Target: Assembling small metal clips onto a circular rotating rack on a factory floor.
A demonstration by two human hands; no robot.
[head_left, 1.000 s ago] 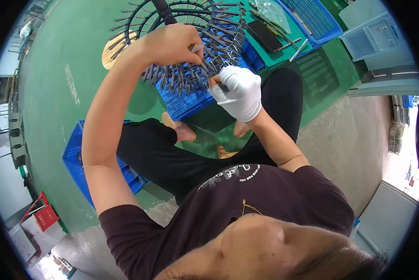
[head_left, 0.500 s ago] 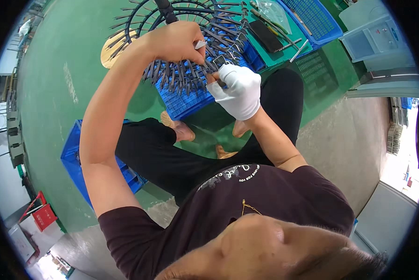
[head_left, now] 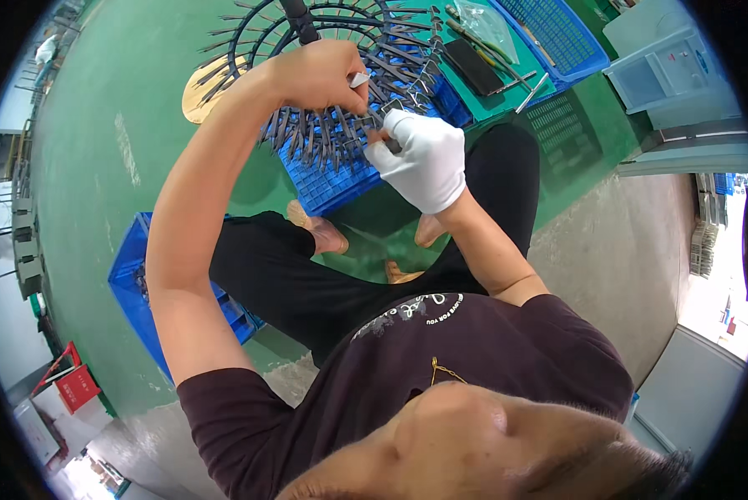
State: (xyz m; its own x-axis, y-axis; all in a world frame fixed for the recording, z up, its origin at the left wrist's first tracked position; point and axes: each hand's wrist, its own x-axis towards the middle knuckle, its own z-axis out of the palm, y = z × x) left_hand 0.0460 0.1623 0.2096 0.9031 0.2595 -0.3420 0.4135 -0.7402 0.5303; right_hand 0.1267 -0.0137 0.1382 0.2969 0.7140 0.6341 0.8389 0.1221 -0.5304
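Observation:
A round black rack (head_left: 240,37) with rings and many dark prongs stands in front of me. Bent wire loops (head_left: 428,75) of metal hang along its right side. My bare left hand (head_left: 322,75) is closed over the rack's near edge, with a small white piece (head_left: 359,80) showing at its fingers; what else it grips is hidden. Beside it, my right hand (head_left: 424,158) wears a white glove that leaves fingertips bare. Its fingers are pinched together at the prongs, touching or nearly touching the left fingertips. The thing between them is too small to name.
Under the rack sits a blue crate (head_left: 328,187). To the right, a green board (head_left: 491,100) carries a dark case (head_left: 471,67), pliers-like tools and a plastic bag (head_left: 486,25). Another blue crate (head_left: 562,37) lies beyond. A blue bin (head_left: 128,271) is by my left leg.
My left forearm has shifted slightly right. My gloved right hand has moved a little left, and its fingers have turned slightly at the prongs.

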